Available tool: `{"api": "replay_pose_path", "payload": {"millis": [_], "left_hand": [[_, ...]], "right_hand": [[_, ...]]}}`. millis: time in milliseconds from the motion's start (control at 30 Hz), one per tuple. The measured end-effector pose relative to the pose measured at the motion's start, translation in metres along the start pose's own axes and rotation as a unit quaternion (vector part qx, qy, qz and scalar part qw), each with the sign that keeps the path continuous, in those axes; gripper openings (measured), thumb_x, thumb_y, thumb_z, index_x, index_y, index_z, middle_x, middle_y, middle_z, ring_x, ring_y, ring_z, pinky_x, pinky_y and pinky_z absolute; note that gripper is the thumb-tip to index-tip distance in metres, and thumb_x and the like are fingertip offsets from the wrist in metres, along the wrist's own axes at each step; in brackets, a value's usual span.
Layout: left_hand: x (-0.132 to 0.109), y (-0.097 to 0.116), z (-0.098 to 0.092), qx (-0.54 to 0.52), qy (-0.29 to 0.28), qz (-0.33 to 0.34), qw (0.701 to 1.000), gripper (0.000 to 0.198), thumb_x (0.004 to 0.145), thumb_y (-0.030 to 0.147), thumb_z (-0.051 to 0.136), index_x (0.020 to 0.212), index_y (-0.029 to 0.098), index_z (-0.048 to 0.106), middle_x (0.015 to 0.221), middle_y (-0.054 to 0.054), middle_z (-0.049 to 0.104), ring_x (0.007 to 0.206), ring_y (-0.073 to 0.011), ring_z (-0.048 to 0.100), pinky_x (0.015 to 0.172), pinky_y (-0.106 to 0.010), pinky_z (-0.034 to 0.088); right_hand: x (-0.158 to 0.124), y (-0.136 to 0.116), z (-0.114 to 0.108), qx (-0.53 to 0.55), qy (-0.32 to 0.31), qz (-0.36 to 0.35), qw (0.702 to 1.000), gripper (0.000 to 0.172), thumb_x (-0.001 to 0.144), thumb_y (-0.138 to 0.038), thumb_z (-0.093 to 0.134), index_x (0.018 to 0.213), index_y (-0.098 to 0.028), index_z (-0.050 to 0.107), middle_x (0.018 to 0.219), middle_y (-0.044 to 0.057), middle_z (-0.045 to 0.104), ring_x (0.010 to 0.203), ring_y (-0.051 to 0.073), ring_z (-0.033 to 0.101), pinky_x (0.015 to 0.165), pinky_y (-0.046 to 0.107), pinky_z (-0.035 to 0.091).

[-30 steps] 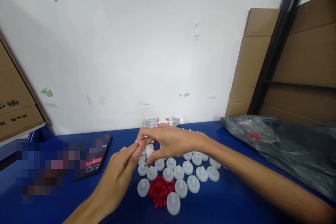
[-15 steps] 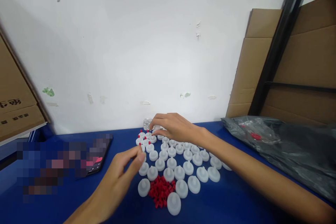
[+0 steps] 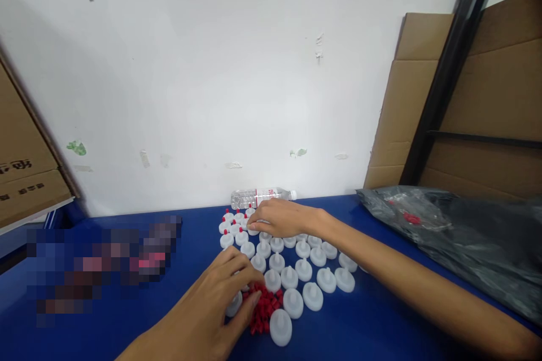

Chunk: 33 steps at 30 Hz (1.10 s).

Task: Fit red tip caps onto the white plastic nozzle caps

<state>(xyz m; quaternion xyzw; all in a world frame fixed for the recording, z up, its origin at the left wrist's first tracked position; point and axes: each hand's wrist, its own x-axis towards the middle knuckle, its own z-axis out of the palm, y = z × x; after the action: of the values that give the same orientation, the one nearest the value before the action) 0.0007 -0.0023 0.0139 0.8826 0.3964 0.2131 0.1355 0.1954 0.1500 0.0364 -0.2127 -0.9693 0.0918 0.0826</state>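
Note:
Many round white plastic spout lids point(image 3: 313, 296) stand on the blue table, nozzles up. A group at the back left, such as one lid point(image 3: 227, 241), wears small red caps on the nozzles. My left hand point(image 3: 212, 299) is at the heap of loose red caps point(image 3: 266, 310) in front. Its thumb and fingers are apart over the heap's left side. My right hand point(image 3: 285, 218) reaches across to the back lids, palm down. Its bent fingers rest on a white lid point(image 3: 253, 231) beside the capped ones, partly hiding it and its neighbours.
A clear water bottle point(image 3: 245, 199) lies against the white wall. A blurred-out patch point(image 3: 148, 248) covers the left of the table. A grey plastic bag point(image 3: 466, 237) with a small clear bag of red pieces lies at the right. Cardboard point(image 3: 406, 107) and a black post flank the wall.
My left hand has moved down and right, from the capped lids to the red heap. My right hand has lowered from near the bottle onto a lid. A red-capped lid now shows there.

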Motion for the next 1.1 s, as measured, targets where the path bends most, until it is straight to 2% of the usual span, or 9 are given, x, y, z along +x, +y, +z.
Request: {"api": "replay_pose_path", "payload": {"millis": [167,333,533,633,900,1000,1100], "left_hand": [[0.001,-0.010,0.002,0.027,0.050,0.017,0.998,0.024,0.104,0.018,0.041,0.100,0.024,0.063,0.097,-0.005,0.066,0.095,-0.0221,0.056,0.084,-0.036,0.051],[0.001,-0.015,0.003,0.089,0.054,0.007,0.995,0.023,0.103,0.016,0.040,0.100,0.022,0.062,0.097,-0.006,0.065,0.095,-0.0239,0.054,0.086,-0.041,0.047],[0.001,-0.015,0.003,0.118,0.060,0.018,0.991,0.024,0.102,0.015,0.040,0.100,0.022,0.062,0.094,-0.006,0.064,0.092,-0.0243,0.054,0.082,-0.040,0.045],[0.001,-0.014,0.003,0.121,0.054,0.020,0.991,0.023,0.102,0.015,0.040,0.100,0.022,0.062,0.094,-0.005,0.064,0.091,-0.0242,0.054,0.080,-0.039,0.044],[0.002,-0.015,0.003,0.127,0.051,0.021,0.990,0.022,0.103,0.014,0.040,0.098,0.021,0.060,0.093,-0.005,0.063,0.090,-0.0232,0.053,0.081,-0.039,0.042],[0.001,-0.016,0.005,0.127,0.060,0.026,0.990,0.023,0.103,0.014,0.038,0.096,0.021,0.060,0.092,-0.004,0.063,0.090,-0.0230,0.052,0.081,-0.039,0.041],[0.001,-0.018,0.007,0.126,0.077,0.026,0.989,0.025,0.103,0.014,0.037,0.095,0.020,0.060,0.090,-0.004,0.062,0.088,-0.0232,0.052,0.080,-0.039,0.040]], "right_hand": [[-0.001,0.003,0.000,-0.016,0.001,-0.014,1.000,0.032,0.106,-0.035,0.048,0.105,-0.018,0.075,0.099,0.008,0.077,0.087,0.021,0.067,0.076,0.032,0.044],[-0.001,0.005,0.000,-0.021,-0.004,-0.012,1.000,0.035,0.106,-0.039,0.047,0.114,-0.019,0.075,0.108,0.008,0.078,0.092,0.022,0.070,0.077,0.032,0.047],[-0.002,0.002,-0.003,-0.041,0.003,-0.008,0.999,0.034,0.106,-0.040,0.049,0.114,-0.019,0.074,0.105,0.008,0.078,0.092,0.023,0.070,0.076,0.032,0.046],[-0.003,0.000,-0.006,-0.055,0.015,-0.005,0.998,0.036,0.107,-0.040,0.046,0.108,-0.017,0.074,0.097,0.009,0.078,0.084,0.022,0.068,0.072,0.032,0.044],[0.000,0.000,-0.001,-0.079,0.014,-0.009,0.997,0.045,0.106,-0.042,0.048,0.077,-0.016,0.071,0.072,0.005,0.070,0.064,0.017,0.058,0.064,0.030,0.036],[0.000,0.000,0.001,-0.080,0.014,-0.013,0.997,0.045,0.105,-0.040,0.049,0.075,-0.015,0.071,0.070,0.005,0.069,0.063,0.017,0.057,0.064,0.031,0.036],[-0.001,0.000,-0.001,-0.074,0.023,-0.021,0.997,0.040,0.106,-0.037,0.048,0.085,-0.015,0.073,0.076,0.006,0.072,0.068,0.019,0.061,0.066,0.031,0.039]]}}
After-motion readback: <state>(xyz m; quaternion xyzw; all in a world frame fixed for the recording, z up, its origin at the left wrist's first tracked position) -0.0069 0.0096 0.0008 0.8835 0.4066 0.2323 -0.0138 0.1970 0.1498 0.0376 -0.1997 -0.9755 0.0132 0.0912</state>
